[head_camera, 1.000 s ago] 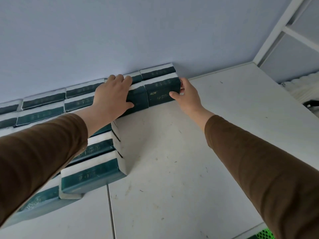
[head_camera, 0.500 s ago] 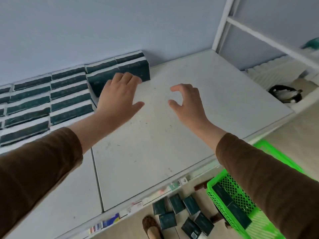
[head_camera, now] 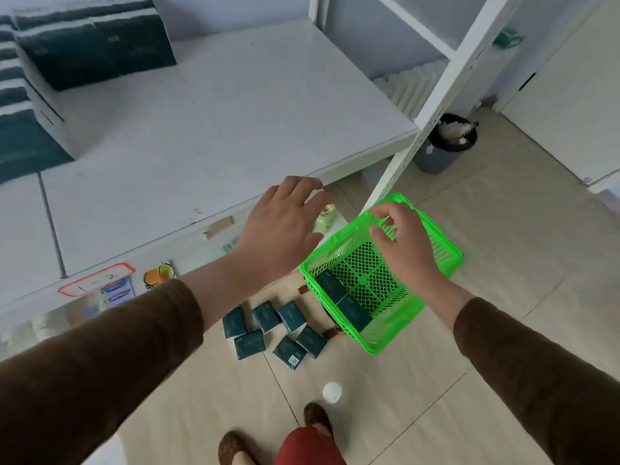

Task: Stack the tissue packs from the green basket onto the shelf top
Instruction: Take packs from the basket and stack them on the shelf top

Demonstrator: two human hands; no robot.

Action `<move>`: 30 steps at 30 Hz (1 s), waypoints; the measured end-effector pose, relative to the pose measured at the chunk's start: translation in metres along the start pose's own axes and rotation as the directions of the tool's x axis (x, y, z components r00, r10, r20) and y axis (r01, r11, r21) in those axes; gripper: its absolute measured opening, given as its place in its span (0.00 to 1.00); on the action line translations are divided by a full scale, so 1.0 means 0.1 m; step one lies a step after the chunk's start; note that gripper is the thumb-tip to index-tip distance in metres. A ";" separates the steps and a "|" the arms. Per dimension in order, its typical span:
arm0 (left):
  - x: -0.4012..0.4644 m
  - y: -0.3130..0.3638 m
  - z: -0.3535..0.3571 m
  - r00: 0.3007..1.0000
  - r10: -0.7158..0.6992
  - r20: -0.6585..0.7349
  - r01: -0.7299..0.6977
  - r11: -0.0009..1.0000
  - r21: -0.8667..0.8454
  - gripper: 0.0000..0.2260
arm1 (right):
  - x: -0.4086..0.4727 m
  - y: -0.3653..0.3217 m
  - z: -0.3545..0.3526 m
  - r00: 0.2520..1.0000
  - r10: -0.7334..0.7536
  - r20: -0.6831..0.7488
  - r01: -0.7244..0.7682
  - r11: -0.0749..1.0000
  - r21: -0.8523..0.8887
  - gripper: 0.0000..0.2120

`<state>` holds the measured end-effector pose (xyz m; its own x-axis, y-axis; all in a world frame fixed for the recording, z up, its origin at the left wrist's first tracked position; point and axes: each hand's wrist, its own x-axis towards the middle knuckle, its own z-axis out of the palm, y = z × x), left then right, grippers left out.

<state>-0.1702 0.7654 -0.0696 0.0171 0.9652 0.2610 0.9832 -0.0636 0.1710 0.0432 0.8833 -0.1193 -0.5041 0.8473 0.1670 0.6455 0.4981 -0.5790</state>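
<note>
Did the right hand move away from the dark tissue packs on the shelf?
Yes. The right hand left the stacked dark green tissue packs on the white shelf top and now hangs over the green plastic basket.

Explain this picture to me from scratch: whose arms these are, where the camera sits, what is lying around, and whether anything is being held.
There is no machine here. A person wears a camera on the head, so you look down along their own two arms in brown sleeves. The left hand and the right hand both reach downward with loose fingers and hold nothing. Below the right hand is a green basket on the floor with two dark tissue packs inside. More loose packs lie on the floor beside it. At upper left is the white shelf top, where stacked packs already stand against the wall. A dark bin stands behind the shelf's post.
</note>
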 end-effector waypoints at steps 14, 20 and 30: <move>0.65 0.36 3.04 0.749 0.053 0.661 -0.155 0.983 0.097 0.24 | -0.16 2.41 1.26 0.640 0.457 0.618 -0.374 0.887 -0.269 0.27; 0.78 0.27 4.20 0.623 0.104 0.775 -0.311 0.942 0.123 0.17 | -0.33 2.97 2.06 0.422 0.587 0.691 -0.379 0.807 -0.454 0.33; 0.54 0.29 5.32 0.505 0.086 0.859 -0.440 0.881 0.171 0.19 | -0.15 2.79 2.24 0.316 0.596 0.738 -0.366 0.795 -0.484 0.26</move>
<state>-0.0439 0.9505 -0.5558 0.2489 0.6996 -0.6698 0.8901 -0.4378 -0.1265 0.1026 0.9684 -0.4622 -0.1985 0.4285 -0.8815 0.9753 0.1751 -0.1345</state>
